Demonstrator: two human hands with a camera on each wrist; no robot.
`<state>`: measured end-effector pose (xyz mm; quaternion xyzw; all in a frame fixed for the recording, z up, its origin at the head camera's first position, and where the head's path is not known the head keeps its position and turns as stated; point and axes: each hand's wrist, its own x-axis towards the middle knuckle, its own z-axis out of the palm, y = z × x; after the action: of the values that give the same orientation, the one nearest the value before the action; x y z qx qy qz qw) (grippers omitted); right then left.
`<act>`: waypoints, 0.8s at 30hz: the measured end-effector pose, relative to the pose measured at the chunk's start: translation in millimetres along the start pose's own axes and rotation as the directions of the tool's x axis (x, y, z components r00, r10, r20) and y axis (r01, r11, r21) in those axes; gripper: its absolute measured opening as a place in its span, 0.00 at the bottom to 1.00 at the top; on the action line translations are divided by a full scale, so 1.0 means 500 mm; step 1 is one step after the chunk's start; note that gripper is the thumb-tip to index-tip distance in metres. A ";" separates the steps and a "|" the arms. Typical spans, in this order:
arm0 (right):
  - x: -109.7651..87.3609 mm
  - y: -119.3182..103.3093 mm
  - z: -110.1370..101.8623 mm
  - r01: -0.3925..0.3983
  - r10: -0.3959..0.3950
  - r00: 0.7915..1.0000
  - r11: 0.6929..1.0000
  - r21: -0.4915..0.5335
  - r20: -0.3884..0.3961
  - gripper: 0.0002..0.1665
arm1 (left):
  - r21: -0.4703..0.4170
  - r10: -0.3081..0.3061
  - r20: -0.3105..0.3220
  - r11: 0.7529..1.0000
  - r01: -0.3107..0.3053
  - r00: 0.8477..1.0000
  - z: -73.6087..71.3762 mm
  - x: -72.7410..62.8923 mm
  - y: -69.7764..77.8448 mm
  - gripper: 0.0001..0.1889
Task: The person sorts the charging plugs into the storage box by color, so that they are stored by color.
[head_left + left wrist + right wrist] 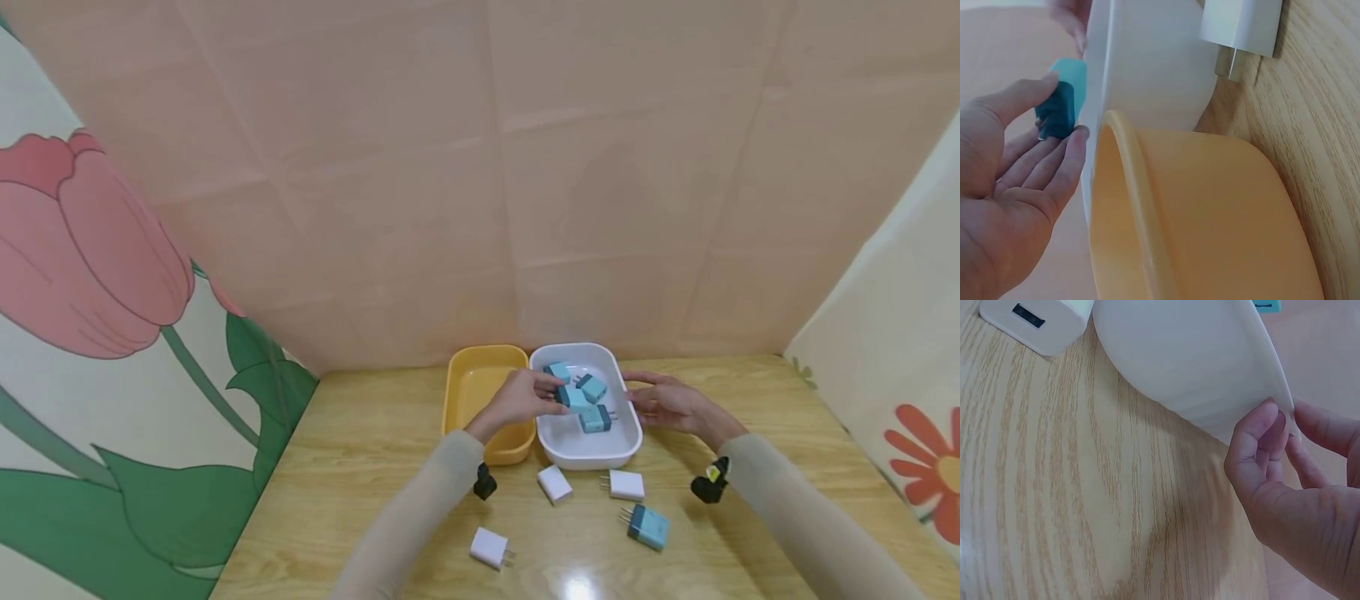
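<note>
At the left, the orange-yellow tray (480, 379) stands on the wooden table (367, 467) hard against its neighbour, presumably so that both lie within easy reach. In front, the leftmost white USB charger (490, 547) lies with its prongs pointing right.

The left hand (520, 396) pinches a held two-tone blue charger (1074, 94) by its dark end, thumb against spread-out fingers, a light hold that seems to suit a small block. That charger is at the left side of the white tray (553, 447); whether it touches the tray's floor cannot be told. Beside it in the tray lie a rear blue charger (557, 371), a middle blue charger (593, 387) and a front blue charger (591, 419), facing various ways. Just before the tray lie a tilted white charger (555, 484) and a level white charger (626, 485), then a loose blue charger (651, 527).

The right hand (671, 406) grips the white tray's right rim with bent fingers, probably to steady it.

Counted: two trays, three white chargers, five blue chargers, three of these lying in the white tray, one pinched, one on the table.
</note>
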<state>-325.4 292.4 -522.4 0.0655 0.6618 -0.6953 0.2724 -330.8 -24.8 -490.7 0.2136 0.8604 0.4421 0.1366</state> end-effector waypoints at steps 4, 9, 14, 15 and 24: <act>0.003 0.002 -0.001 0.001 -0.001 1.000 1.000 -0.001 -0.002 0.42 | 0.027 0.006 0.012 1.000 -0.006 1.000 0.004 0.005 0.001 0.26; 0.007 0.005 -0.005 0.001 -0.001 1.000 1.000 0.011 0.002 0.42 | 0.088 0.035 0.011 0.995 -0.036 0.999 0.010 0.015 0.006 0.27; 0.010 0.008 -0.006 0.011 -0.011 1.000 1.000 -0.008 0.007 0.43 | 0.123 0.045 0.002 0.991 -0.045 0.999 0.016 0.026 0.012 0.26; 0.010 0.009 -0.006 0.013 -0.013 1.000 1.000 -0.015 0.010 0.43 | 0.123 0.042 0.001 0.991 -0.042 0.999 0.017 0.028 0.012 0.26; 0.013 0.013 -0.010 0.016 -0.016 1.000 1.000 -0.005 0.010 0.44 | 0.150 0.037 0.010 0.988 -0.038 0.999 0.024 0.034 0.014 0.26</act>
<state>-329.3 295.5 -531.4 0.0563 0.6627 -0.6961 0.2704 -338.7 -4.3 -492.5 0.2409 0.8866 0.3779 0.1149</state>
